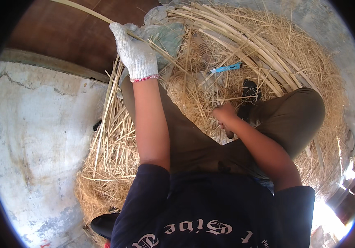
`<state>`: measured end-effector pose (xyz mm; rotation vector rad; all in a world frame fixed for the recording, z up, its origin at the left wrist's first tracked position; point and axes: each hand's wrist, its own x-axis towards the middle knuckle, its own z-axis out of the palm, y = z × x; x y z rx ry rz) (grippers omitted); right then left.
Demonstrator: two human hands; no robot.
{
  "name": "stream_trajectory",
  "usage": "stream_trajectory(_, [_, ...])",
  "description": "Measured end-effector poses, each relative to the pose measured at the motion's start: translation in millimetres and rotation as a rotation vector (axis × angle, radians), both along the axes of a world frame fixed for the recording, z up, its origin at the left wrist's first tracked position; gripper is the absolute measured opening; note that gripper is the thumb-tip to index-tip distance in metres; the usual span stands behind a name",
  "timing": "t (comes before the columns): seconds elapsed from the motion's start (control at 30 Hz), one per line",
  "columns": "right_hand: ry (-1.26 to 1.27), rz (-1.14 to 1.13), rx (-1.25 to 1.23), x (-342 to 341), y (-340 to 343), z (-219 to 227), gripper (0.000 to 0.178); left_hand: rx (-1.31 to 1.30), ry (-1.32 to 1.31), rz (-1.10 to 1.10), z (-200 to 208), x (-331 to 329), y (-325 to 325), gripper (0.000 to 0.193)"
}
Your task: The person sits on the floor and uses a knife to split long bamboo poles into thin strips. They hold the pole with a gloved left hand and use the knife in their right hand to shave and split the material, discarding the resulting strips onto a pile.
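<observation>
My left hand, in a white knitted glove with a red-edged cuff, is closed around a long pale bamboo strip. The strip slants from the upper left down past the glove toward the shavings at the middle. Bare, my right hand grips the dark handle of a knife between my legs. The knife's thin blade points away from me and partly blends into the shavings. Just beyond it lies a blue box cutter. A brown ridged, handle-like piece rests beside the cutter.
Thin curly shavings cover the floor around my legs. A bundle of split bamboo strips lies at the upper right; more strips lean at left. A greenish stone sits beyond my glove. A whitish wall stands at left.
</observation>
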<state>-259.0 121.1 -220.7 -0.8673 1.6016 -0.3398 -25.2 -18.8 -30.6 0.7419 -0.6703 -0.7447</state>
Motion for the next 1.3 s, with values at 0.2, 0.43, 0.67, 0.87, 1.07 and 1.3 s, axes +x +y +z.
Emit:
stream_trajectory(0.2, [-0.213, -0.064, -0.118, 8, -4, 32, 0.028, -0.009, -0.025, 0.017, -6, 10, -4, 0.058])
stream_trajectory(0.43, [-0.242, 0.07, 0.036, 12, 10, 55, 0.027, 0.032, 0.033, 0.072, -4, 12, -8, 0.059])
stream_trajectory(0.67, [-0.096, 0.118, -0.188, 2, 7, 68, 0.025, 0.003, 0.067, 0.029, -6, 17, -9, 0.059])
stream_trajectory(0.87, [-0.063, 0.163, -0.13, -3, 16, 63, 0.023, 0.024, 0.023, 0.041, -9, 13, -13, 0.059])
stream_trajectory(1.07, [-0.01, 0.155, -0.079, -4, 15, 69, 0.024, 0.045, 0.058, 0.072, -8, 20, -7, 0.06])
stream_trajectory(1.3, [0.045, 0.209, -0.35, -2, 14, 74, 0.025, 0.032, 0.023, 0.091, -11, 15, -9, 0.061])
